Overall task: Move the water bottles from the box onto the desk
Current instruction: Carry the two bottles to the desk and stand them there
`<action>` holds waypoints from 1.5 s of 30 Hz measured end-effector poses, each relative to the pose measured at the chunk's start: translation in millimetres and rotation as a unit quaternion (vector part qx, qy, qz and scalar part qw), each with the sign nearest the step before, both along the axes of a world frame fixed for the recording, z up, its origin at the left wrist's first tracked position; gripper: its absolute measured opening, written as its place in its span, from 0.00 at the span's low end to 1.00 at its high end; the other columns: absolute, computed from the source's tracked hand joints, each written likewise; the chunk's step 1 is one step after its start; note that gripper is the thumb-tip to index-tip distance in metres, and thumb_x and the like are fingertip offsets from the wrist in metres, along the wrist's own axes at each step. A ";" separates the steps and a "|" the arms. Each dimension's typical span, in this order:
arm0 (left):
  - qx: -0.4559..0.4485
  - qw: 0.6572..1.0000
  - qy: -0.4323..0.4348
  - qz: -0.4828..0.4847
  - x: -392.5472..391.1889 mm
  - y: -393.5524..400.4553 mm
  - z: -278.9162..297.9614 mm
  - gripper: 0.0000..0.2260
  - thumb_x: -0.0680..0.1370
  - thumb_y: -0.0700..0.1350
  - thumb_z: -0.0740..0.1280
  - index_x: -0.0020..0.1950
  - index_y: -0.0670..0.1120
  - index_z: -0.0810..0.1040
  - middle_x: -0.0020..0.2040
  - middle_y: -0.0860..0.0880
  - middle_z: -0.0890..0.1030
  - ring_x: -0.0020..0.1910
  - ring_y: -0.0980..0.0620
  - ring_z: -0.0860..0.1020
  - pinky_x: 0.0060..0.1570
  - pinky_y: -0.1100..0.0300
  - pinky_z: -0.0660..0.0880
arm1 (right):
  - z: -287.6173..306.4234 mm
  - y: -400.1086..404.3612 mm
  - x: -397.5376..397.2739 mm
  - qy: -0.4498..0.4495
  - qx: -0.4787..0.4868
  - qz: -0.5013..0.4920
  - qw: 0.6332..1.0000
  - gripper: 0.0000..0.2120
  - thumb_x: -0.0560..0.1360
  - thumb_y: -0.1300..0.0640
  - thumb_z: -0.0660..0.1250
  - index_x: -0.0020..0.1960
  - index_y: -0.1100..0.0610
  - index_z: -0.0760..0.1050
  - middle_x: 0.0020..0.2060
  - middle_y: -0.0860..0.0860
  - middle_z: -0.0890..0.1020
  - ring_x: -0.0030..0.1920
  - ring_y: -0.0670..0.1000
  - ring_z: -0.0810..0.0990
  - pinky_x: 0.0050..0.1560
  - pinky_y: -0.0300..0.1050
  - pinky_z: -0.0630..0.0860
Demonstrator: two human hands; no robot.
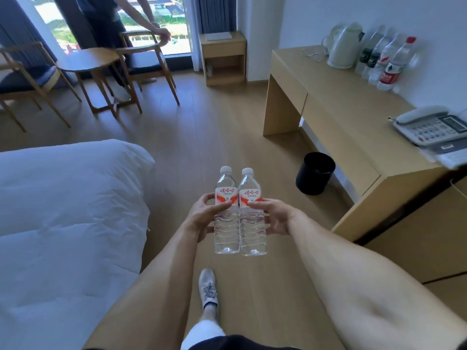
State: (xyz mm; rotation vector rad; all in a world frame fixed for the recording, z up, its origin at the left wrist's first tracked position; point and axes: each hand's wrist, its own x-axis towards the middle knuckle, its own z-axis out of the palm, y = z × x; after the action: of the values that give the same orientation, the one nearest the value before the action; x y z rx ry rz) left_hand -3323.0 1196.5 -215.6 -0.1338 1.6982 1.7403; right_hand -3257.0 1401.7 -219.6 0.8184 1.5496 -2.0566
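Bottles are in transit: 2 clear water bottles with white caps and red-and-white labels are carried upright, side by side and touching, above the wooden floor (pixel 227 137) and well short of the desk (pixel 353 117). The left hand (pixel 202 218) holds the left bottle (pixel 226 218), its fingers curled round the far side and the thumb lying across the label. The right hand (pixel 275 219) holds the right bottle (pixel 252 223) the same way, thumb on the label, fingers wrapped behind. Both forearms reach forward from the bottom of the view, roughly level, with the palms turned inward toward each other so the 2 bottles press together between them. One shoe (pixel 208 289) shows on the floor beneath.

Judging by this, the pair has left the box, which is not in view, and is not yet set down. Farther off, at the back of the desk by the wall, several bottles (pixel 390 64) already stand in a row beside a white kettle (pixel 343 46); whether they came from the box cannot be told. Bare desk top lies between that row and a phone (pixel 429 127) at the near end, so placing room looks available. How many bottles remain in the box cannot be told.
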 end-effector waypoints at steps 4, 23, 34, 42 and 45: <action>0.004 0.999 -0.013 -0.047 -77.5 24.9 -9.0 0.30 0.70 0.40 0.79 0.68 0.49 0.70 0.56 0.40 0.83 0.52 0.41 0.85 0.53 0.39 0.80 | -0.8 19.6 -59.0 -0.007 0.025 -0.043 0.999 0.21 0.70 0.54 0.77 0.62 0.53 0.78 0.54 0.54 0.85 0.53 0.56 0.83 0.56 0.59 0.80; -0.006 0.985 -0.015 -0.169 -327.4 102.7 3.2 0.28 0.69 0.41 0.80 0.65 0.49 0.73 0.55 0.42 0.84 0.52 0.42 0.85 0.53 0.38 0.80 | 12.1 80.9 -268.8 -0.011 0.008 -0.164 0.986 0.20 0.71 0.54 0.76 0.61 0.54 0.79 0.49 0.54 0.87 0.53 0.56 0.84 0.51 0.57 0.80; -0.026 0.984 0.009 -0.175 -444.4 219.4 13.0 0.32 0.67 0.44 0.81 0.67 0.49 0.71 0.57 0.43 0.83 0.52 0.42 0.84 0.50 0.42 0.82 | 13.3 192.3 -379.0 0.021 -0.011 -0.175 0.984 0.21 0.72 0.54 0.76 0.63 0.55 0.78 0.55 0.57 0.84 0.57 0.58 0.82 0.50 0.57 0.80; -0.002 0.981 0.035 -0.189 -516.7 348.5 35.9 0.29 0.67 0.44 0.81 0.65 0.51 0.74 0.56 0.44 0.84 0.54 0.42 0.84 0.53 0.39 0.81 | 35.9 317.4 -443.3 0.052 -0.001 -0.193 0.980 0.18 0.72 0.55 0.75 0.60 0.55 0.78 0.55 0.57 0.84 0.60 0.60 0.80 0.63 0.66 0.74; 0.003 0.977 0.038 -0.211 -531.8 395.3 41.3 0.28 0.67 0.43 0.81 0.64 0.52 0.75 0.56 0.44 0.84 0.53 0.42 0.84 0.52 0.40 0.81 | 40.1 356.3 -451.2 0.063 -0.009 -0.216 0.974 0.17 0.73 0.56 0.73 0.61 0.56 0.78 0.59 0.58 0.82 0.61 0.60 0.80 0.66 0.68 0.71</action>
State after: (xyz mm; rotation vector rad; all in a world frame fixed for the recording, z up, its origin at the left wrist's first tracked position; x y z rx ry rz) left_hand -3854.8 1591.8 -174.3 0.2819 1.6318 1.4457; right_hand -3708.2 1758.1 -179.5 1.1171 1.5177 -2.4652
